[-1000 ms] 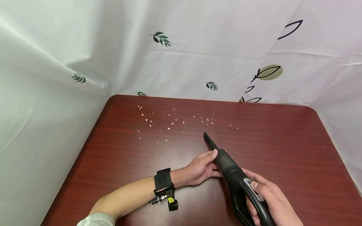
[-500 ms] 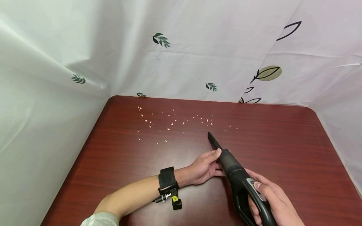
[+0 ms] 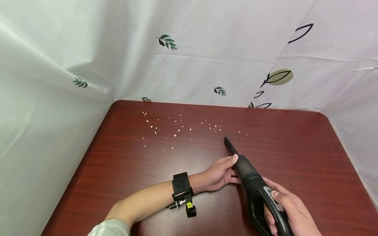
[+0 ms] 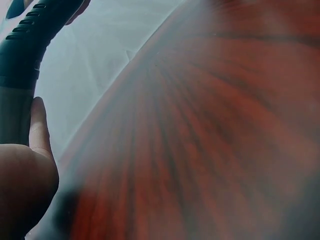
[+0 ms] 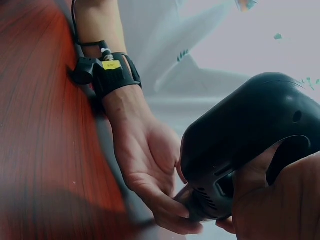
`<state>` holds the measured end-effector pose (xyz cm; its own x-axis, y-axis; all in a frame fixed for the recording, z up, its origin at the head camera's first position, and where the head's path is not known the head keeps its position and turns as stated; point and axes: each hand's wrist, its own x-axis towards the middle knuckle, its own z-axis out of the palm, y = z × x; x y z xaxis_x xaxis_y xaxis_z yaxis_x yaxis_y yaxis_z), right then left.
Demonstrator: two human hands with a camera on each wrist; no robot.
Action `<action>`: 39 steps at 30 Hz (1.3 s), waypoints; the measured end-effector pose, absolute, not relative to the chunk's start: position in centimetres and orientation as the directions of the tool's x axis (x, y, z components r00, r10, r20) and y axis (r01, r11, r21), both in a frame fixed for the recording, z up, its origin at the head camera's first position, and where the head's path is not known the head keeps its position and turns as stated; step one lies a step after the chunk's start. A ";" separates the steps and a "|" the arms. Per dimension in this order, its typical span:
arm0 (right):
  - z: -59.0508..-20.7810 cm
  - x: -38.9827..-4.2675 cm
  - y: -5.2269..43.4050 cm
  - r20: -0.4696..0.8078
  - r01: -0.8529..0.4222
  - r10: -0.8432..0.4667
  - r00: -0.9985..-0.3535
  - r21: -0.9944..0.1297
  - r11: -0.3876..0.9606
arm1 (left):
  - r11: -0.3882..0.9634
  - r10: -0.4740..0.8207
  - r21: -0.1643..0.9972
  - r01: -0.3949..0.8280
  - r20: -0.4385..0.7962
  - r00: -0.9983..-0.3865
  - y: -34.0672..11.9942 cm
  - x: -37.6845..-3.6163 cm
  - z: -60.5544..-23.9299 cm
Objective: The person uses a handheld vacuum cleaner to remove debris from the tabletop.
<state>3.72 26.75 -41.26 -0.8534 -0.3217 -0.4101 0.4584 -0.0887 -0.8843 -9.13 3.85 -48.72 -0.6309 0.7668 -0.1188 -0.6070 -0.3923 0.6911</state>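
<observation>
Handheld vacuum (image 3: 254, 183): black body, held low over the red-brown table (image 3: 295, 147) near its front edge, narrow nozzle (image 3: 230, 146) pointing toward the far side

Right hand (image 3: 290, 213): wrapped around the rear handle, thumb lying along the grey control panel (image 3: 271, 197) on top; same grip seen from below in the right wrist view (image 5: 270, 200)

Left hand (image 3: 220, 173): fingers curled around the barrel just behind the nozzle, thumb on the upper side; in the left wrist view, thumb (image 4: 37, 125) pressed against the ribbed black barrel (image 4: 22, 60)

Black strap with small camera (image 3: 183, 193) worn on the left wrist

Small pale crumbs (image 3: 177, 129) scattered across the far half of the table, nearest ones just beyond the nozzle tip, apart from it

White leaf-print sheeting (image 3: 189, 55) hung around the table on the back and both sides
</observation>
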 end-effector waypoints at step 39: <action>-41.3 4.0 28.0 -0.462 0.458 -0.096 -0.882 -0.887 0.055 | -0.325 0.785 0.724 -0.609 -0.153 -0.600 7.8 -10.9 -48.8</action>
<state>4.04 27.97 -41.28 -0.8819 -0.0964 -0.4615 0.4583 0.0548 -0.8871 -10.85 7.84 -48.84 -0.6003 0.7851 -0.1526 -0.6088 -0.3249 0.7237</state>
